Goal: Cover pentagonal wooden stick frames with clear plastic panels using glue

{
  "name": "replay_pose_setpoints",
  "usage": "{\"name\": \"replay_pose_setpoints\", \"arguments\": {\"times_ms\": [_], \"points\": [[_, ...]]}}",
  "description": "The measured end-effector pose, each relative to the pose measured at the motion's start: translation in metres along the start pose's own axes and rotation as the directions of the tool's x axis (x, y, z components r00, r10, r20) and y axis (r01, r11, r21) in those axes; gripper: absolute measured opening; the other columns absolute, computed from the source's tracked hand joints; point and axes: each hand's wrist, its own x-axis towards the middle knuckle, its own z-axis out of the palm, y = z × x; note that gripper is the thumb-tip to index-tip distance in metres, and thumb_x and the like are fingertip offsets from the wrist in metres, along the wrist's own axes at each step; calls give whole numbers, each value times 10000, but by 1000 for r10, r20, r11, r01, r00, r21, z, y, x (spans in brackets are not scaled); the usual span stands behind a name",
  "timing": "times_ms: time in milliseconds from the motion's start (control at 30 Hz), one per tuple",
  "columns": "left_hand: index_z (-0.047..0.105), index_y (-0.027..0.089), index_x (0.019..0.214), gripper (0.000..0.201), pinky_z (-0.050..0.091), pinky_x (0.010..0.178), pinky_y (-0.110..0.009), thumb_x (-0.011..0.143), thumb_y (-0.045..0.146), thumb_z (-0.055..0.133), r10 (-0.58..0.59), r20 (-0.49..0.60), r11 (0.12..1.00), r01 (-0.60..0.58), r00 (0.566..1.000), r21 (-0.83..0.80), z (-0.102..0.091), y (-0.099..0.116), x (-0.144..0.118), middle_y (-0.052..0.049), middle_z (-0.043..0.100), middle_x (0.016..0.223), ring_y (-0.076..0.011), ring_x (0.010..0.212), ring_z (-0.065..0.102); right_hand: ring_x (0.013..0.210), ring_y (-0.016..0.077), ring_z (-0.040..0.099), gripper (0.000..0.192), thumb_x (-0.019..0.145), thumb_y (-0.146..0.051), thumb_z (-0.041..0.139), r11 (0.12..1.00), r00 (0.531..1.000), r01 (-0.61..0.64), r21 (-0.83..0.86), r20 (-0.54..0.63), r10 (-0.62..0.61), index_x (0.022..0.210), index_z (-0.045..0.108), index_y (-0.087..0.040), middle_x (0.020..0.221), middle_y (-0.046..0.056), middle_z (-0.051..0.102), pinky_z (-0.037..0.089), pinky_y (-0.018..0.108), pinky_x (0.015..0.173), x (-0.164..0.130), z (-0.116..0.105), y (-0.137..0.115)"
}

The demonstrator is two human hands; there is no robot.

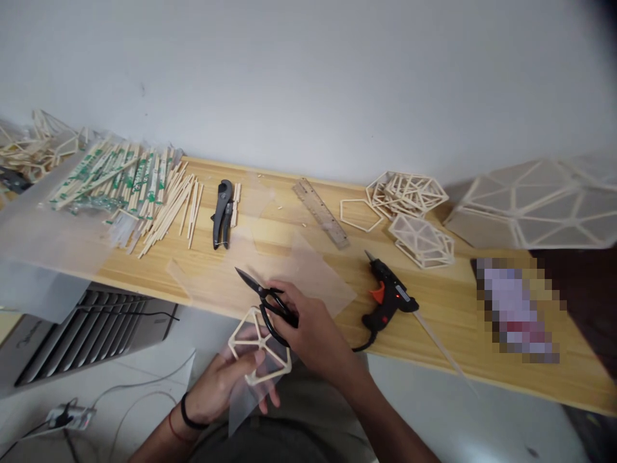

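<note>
Far left end of the table (159, 273): heap of wrapped chopsticks (113, 177) with loose bare sticks (176, 206) fanned beside it. Next right, near the back edge: black hand cutter (222, 214), lying closed. Below the front edge, left of middle: left hand (226, 384), wristbands on the wrist, fingers closed around a stick-built polygon frame (260, 347) backed with a translucent sheet (248, 402), held off the table. Just right and above, touching the frame: right hand (308, 328), fingers through the handles of black scissors (267, 302), blades narrowly parted and pointing up-left over the front edge. Middle, toward the back: ruler (321, 213), set diagonally. Right of middle, near the front edge: black glue gun (390, 297), orange trigger, nozzle up-left. Back edge, right: stacked finished frames (409, 193). Far right end: large panelled frame piece (535, 206).
</note>
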Motion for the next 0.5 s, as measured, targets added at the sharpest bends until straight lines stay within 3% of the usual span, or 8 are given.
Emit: {"name": "replay_pose_setpoints", "arguments": {"times_ms": [133, 267, 367, 500], "points": [[690, 151, 1123, 328, 577, 472, -221, 914, 393, 760, 10, -5, 1000, -9, 1000, 24, -2, 0, 1, -41, 734, 839, -202, 600, 769, 983, 209, 729, 398, 920, -210, 613, 998, 998, 6, 58, -68, -2, 1318, 613, -227, 1054, 47, 772, 541, 328, 891, -6, -7, -1], [670, 148, 1211, 412, 575, 471, -229, 908, 411, 766, 2, -2, 998, -2, 1000, 55, -5, 1, 3, -66, 753, 883, -201, 582, 763, 841, 176, 690, 369, 847, -282, 739, 959, 982, -97, 265, -133, 136, 1195, 623, -247, 926, 6, 704, 548, 274, 767, -28, -17, 2], [679, 139, 1194, 411, 570, 474, -227, 908, 421, 767, 9, -8, 997, -9, 1000, 82, -5, 3, 4, -72, 755, 877, -203, 584, 763, 758, 153, 627, 417, 766, -294, 829, 877, 964, -188, 442, -87, 250, 1114, 602, -267, 850, -28, 629, 534, 253, 709, -54, -20, 9], [698, 119, 1166, 423, 575, 487, -233, 904, 442, 771, -4, -24, 994, 7, 1000, 112, -4, 5, 4, -109, 769, 945, -203, 599, 766, 681, 128, 538, 350, 870, -325, 740, 773, 935, -325, 545, 61, 350, 1177, 578, -284, 855, -28, 575, 494, 238, 650, -91, -15, 25]]}}
